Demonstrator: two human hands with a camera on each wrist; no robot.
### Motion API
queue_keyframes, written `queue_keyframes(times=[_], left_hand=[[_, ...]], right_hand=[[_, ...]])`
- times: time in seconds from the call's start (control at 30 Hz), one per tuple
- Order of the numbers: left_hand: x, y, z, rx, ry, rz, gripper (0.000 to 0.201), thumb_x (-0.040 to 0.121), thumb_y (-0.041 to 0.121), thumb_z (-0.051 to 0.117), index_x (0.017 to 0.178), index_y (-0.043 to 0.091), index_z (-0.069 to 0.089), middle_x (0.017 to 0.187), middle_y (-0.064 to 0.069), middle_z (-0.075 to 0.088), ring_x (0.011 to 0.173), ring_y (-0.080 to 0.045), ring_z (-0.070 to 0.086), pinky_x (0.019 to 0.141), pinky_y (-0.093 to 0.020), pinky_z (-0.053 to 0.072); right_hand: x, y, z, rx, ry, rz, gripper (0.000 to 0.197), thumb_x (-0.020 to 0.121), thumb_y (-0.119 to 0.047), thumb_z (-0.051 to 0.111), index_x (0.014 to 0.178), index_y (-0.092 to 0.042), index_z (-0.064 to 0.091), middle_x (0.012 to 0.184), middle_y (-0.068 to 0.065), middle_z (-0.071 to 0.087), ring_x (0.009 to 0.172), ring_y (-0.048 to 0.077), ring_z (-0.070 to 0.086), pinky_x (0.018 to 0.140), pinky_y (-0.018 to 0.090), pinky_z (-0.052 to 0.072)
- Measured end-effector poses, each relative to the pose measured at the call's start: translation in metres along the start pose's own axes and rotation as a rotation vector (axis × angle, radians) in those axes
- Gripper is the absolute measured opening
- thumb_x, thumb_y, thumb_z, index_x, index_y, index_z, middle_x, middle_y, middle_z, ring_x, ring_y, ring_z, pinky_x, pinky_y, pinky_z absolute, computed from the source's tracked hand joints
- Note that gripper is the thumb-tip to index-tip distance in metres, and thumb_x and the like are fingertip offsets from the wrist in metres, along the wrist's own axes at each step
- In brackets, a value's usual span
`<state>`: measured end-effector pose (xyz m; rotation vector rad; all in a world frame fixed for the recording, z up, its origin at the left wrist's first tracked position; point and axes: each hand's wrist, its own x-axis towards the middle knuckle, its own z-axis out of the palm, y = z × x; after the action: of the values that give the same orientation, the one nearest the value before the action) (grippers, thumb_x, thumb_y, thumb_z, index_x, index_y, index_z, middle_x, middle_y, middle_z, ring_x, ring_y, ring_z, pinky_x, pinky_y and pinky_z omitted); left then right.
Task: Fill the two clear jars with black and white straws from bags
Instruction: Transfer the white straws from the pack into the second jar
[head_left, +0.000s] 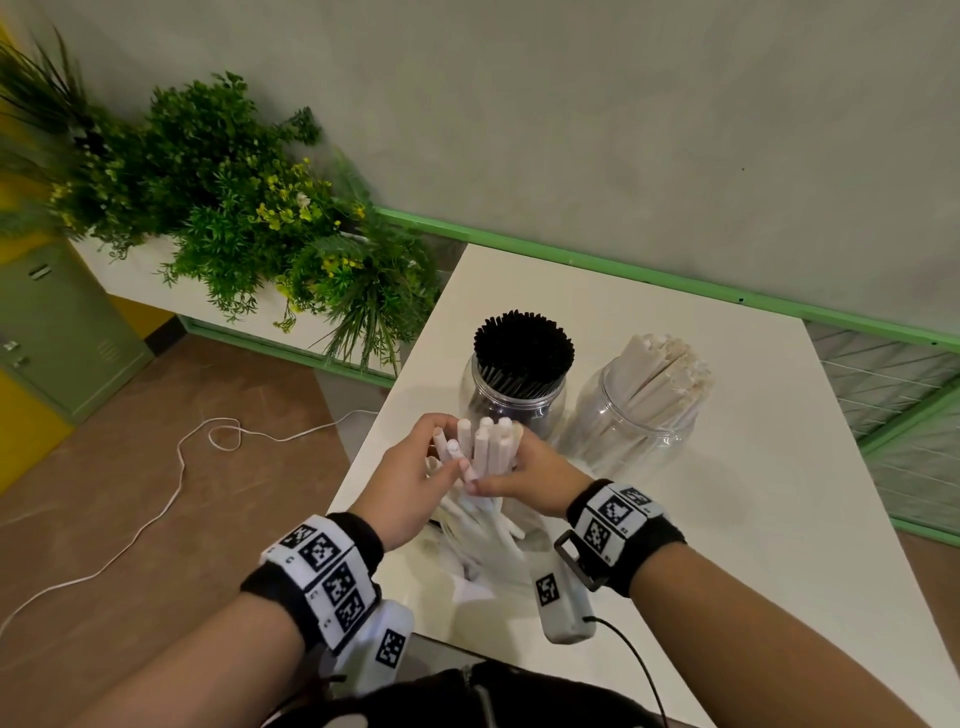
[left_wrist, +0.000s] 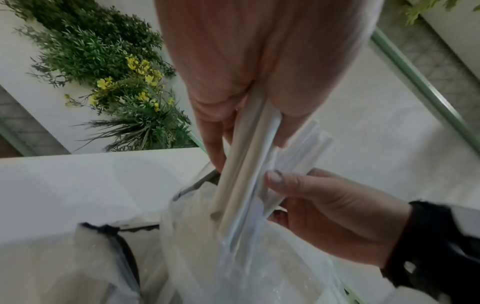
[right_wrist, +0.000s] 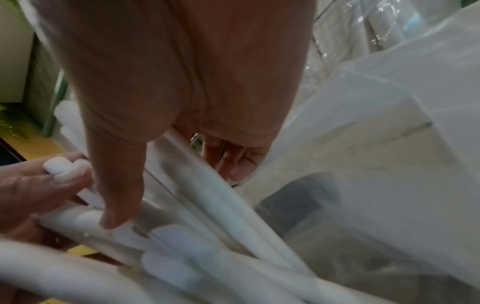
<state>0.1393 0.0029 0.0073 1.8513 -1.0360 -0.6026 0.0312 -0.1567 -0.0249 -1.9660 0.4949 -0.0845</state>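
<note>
above the clear bag (head_left: 483, 540) on the table (head_left: 737, 499), we are gripping white straws (head_left: 485, 449) with left hand (head_left: 415, 486) and right hand (head_left: 524, 475); uneven ends risk snagging the nearly full white-straw jar (head_left: 641, 410).

A white table (head_left: 727, 467) stands against a pale grey-green wall (head_left: 623, 104) edged with a mint-green rail (head_left: 675, 283), beside a white planter box (head_left: 135, 280) overflowing with green foliage and small yellow flowers (head_left: 280, 208). To the left, a sage-green metal cabinet (head_left: 62, 322) sits before a yellow surface, and a white cord (head_left: 171, 493) loops across the brown floor (head_left: 156, 519). Wire mesh panels (head_left: 893, 384) in mint-green frames line the right side, under soft, even indoor light.
</note>
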Motion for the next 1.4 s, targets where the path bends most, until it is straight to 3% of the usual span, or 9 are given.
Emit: queue_keyframes(times=[0.13, 0.3, 0.53, 0.63, 0.77, 0.87, 0.93, 1.1, 1.4], left_hand=[[-0.002, 0.005, 0.004, 0.003, 0.032, 0.051, 0.018, 0.095, 0.017, 0.055, 0.104, 0.031, 0.049, 0.085, 0.009, 0.061, 0.075, 0.003, 0.055, 0.063, -0.009, 0.038], [-0.001, 0.015, 0.011, -0.107, 0.070, 0.070, 0.026, 0.092, 0.009, 0.058, 0.111, 0.025, 0.050, 0.092, 0.008, 0.064, 0.072, 0.003, 0.060, 0.064, -0.008, 0.043], [0.005, 0.022, 0.020, -0.104, 0.068, 0.143, 0.030, 0.094, 0.010, 0.056, 0.116, 0.028, 0.052, 0.106, 0.014, 0.063, 0.084, 0.000, 0.060, 0.070, -0.014, 0.047], [0.007, 0.026, 0.024, -0.121, 0.050, 0.169, 0.034, 0.093, 0.010, 0.057, 0.120, 0.031, 0.055, 0.107, 0.014, 0.065, 0.098, -0.001, 0.061, 0.079, -0.019, 0.051], [0.008, 0.028, 0.027, -0.088, 0.102, 0.174, 0.026, 0.093, 0.005, 0.055, 0.105, 0.028, 0.057, 0.094, 0.014, 0.065, 0.088, 0.006, 0.059, 0.069, -0.008, 0.043], [0.010, 0.025, 0.029, -0.034, 0.098, 0.169, 0.018, 0.095, 0.007, 0.052, 0.099, 0.025, 0.057, 0.089, 0.016, 0.060, 0.086, 0.004, 0.054, 0.070, -0.012, 0.042], [0.010, 0.025, 0.031, 0.012, 0.074, 0.173, 0.017, 0.096, 0.009, 0.049, 0.097, 0.024, 0.057, 0.088, 0.018, 0.058, 0.085, 0.004, 0.053, 0.070, -0.010, 0.039], [0.013, 0.028, 0.034, 0.088, 0.055, 0.173, 0.015, 0.096, 0.010, 0.048, 0.099, 0.022, 0.057, 0.094, 0.013, 0.060, 0.089, 0.003, 0.055, 0.070, -0.006, 0.037], [0.014, 0.027, 0.034, 0.118, 0.059, 0.144, 0.016, 0.095, 0.008, 0.050, 0.100, 0.022, 0.057, 0.100, 0.007, 0.062, 0.091, 0.001, 0.056, 0.070, -0.004, 0.037]], right_hand=[[-0.008, -0.008, 0.000, 0.131, -0.011, 0.007, 0.033, 0.074, -0.017, 0.080, 0.103, -0.011, 0.065, 0.099, 0.006, 0.068, 0.095, 0.020, 0.064, 0.093, 0.045, 0.051], [-0.013, -0.012, 0.001, 0.161, 0.067, -0.011, 0.049, 0.066, -0.033, 0.079, 0.106, -0.009, 0.065, 0.107, 0.011, 0.069, 0.104, 0.025, 0.064, 0.095, 0.046, 0.050], [-0.026, -0.013, -0.015, 0.266, 0.117, -0.055, 0.037, 0.086, -0.011, 0.070, 0.121, -0.008, 0.063, 0.115, 0.008, 0.069, 0.111, 0.019, 0.064, 0.100, 0.041, 0.049], [-0.028, -0.013, -0.021, 0.191, 0.091, -0.063, 0.030, 0.085, -0.012, 0.069, 0.114, -0.009, 0.065, 0.109, 0.008, 0.070, 0.105, 0.022, 0.065, 0.097, 0.048, 0.049], [-0.039, -0.024, -0.034, 0.212, 0.098, -0.071, 0.023, 0.086, -0.013, 0.071, 0.108, -0.006, 0.068, 0.107, 0.013, 0.070, 0.104, 0.026, 0.066, 0.097, 0.047, 0.050], [-0.050, -0.041, -0.064, 0.279, 0.295, -0.104, 0.021, 0.084, -0.020, 0.072, 0.097, -0.003, 0.069, 0.095, 0.012, 0.073, 0.093, 0.023, 0.070, 0.085, 0.038, 0.055], [-0.055, -0.054, -0.091, 0.466, 0.469, -0.170, 0.013, 0.084, -0.014, 0.070, 0.092, -0.005, 0.066, 0.087, 0.013, 0.072, 0.086, 0.027, 0.070, 0.077, 0.036, 0.055], [-0.059, -0.071, -0.153, 0.592, 0.790, -0.315, 0.012, 0.090, 0.001, 0.058, 0.095, -0.010, 0.060, 0.100, 0.011, 0.071, 0.100, 0.034, 0.068, 0.088, 0.044, 0.054], [-0.053, -0.072, -0.164, 0.722, 1.138, -0.377, 0.020, 0.087, 0.005, 0.055, 0.094, -0.014, 0.055, 0.086, 0.004, 0.068, 0.083, 0.019, 0.065, 0.079, 0.030, 0.051]])
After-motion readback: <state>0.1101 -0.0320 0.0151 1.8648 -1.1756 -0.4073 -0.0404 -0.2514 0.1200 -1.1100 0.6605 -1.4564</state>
